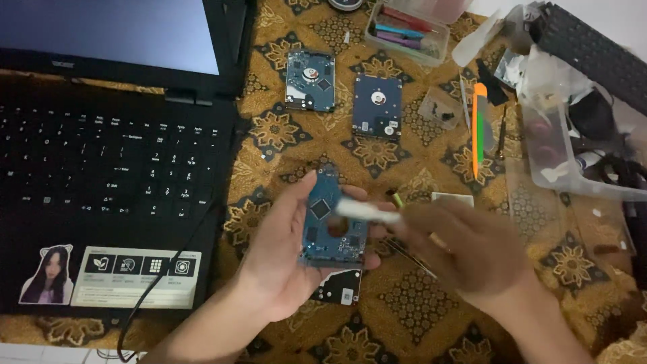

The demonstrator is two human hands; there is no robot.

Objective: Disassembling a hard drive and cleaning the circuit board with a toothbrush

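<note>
My left hand [280, 253] holds a hard drive [330, 222] upright on its palm, with the blue circuit board facing me. My right hand [465, 253] is blurred by motion and grips a thin white tool [367, 211], whose tip lies across the board. Under the held drive lies a dark flat part [340, 286] on the patterned cloth. Two more drives lie farther back, board side up: one [310, 81] on the left and one [377, 106] on the right.
An open black laptop [108, 168] fills the left side, with a black cable [168, 269] running off its front. An orange-handled tool [479, 128], a clear tray of tools [404, 30], a clear plastic box [559, 155] and a black keyboard [593, 54] sit at the back and right.
</note>
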